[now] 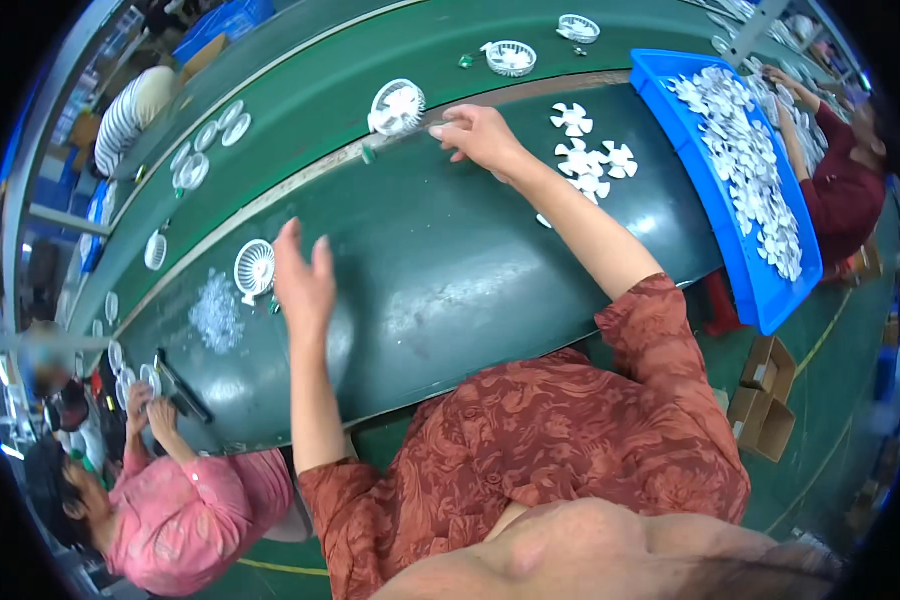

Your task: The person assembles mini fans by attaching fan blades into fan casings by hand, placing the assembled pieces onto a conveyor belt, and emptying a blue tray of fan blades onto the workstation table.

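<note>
My left hand [304, 280] hovers over the green work surface, its fingers apart and holding nothing I can see. Right beside it lies a round white fan housing [255, 268] with radial ribs and a small green piece near it. My right hand [482, 138] reaches toward the belt's edge, fingers loosely bent and apart. Left of those fingers sits a white fan unit [398, 107] with blades inside its round frame. Several loose white fan blades [582, 160] lie to the right of my right forearm.
A blue tray [762, 300] heaped with white blades stands at the right, a person in dark red beyond it. Small clear pieces [216, 313] are piled at the left. Further housings [511, 59] lie on the green belt. A person in pink works at the lower left.
</note>
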`<state>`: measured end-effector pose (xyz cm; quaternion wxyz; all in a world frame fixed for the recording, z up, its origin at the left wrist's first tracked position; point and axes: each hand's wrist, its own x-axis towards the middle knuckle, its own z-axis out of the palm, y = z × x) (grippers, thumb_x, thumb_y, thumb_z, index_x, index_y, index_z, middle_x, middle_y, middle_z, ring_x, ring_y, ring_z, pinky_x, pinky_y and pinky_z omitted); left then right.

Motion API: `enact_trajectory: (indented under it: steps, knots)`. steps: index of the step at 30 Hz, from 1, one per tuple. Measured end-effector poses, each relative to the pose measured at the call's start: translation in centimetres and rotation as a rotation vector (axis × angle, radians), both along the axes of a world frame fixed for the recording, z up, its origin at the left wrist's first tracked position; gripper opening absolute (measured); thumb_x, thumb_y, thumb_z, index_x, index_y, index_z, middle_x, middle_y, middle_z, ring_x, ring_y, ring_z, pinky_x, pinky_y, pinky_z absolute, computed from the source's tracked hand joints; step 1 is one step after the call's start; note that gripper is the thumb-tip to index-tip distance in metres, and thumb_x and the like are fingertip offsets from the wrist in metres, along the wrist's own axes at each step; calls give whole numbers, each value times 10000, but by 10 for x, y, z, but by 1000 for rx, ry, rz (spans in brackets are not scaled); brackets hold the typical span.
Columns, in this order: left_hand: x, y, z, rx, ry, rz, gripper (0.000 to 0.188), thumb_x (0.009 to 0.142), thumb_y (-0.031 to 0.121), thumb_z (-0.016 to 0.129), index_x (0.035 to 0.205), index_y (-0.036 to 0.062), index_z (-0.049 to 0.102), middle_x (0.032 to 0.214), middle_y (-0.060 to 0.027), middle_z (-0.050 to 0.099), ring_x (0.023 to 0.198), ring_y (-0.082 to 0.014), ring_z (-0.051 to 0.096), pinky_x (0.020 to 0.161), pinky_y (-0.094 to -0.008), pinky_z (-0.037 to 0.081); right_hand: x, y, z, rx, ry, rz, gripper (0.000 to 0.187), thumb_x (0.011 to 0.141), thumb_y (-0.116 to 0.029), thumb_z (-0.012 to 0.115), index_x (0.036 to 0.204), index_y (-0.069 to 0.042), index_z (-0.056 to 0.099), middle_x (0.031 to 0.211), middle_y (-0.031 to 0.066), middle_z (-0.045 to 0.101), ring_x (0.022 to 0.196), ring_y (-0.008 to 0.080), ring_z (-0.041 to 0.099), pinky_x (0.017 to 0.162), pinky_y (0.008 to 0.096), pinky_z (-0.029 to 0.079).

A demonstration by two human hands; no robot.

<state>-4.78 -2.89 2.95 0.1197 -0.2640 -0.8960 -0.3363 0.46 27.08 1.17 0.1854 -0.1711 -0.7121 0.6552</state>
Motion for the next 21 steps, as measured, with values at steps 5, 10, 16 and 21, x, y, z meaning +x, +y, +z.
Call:
enact_trajectory:
  steps: [5, 10, 16, 21]
  knots:
    - [-40, -56, -17, -533, 218, 243, 356, 824, 176, 631, 1101, -21, 526, 1056, -192, 576, 983, -365, 555, 818, -466, 448, 47, 70, -25, 1011, -163, -244, 356, 742, -230, 696, 1037, -44, 624, 1000, 193, 616, 987, 371, 568, 858, 446, 467]
    - [-38, -46, -37, -513, 370, 0, 74, 746, 41, 555, 797, 15, 602, 718, -168, 612, 703, -357, 620, 632, -483, 466, 70, 129, -42, 1232, -529, -365, 249, 723, -172, 678, 935, -53, 625, 1000, 194, 593, 949, 374, 578, 771, 478, 498]
    - [38, 40, -20, -400, -10, -332, 186, 801, 195, 632, 839, 22, 578, 836, -200, 625, 795, -372, 616, 717, -465, 484, 47, 74, -31, 1338, -323, -126, 117, 774, -55, 528, 858, -33, 606, 854, 190, 620, 818, 350, 633, 680, 456, 523]
    - [30, 66, -16, -90, 167, -255, 259, 793, 156, 661, 1005, 22, 594, 966, -141, 587, 921, -320, 552, 769, -413, 458, 45, 21, -24, 879, -74, 144, 130, 798, -113, 529, 848, -14, 598, 808, 207, 610, 798, 396, 600, 718, 472, 482]
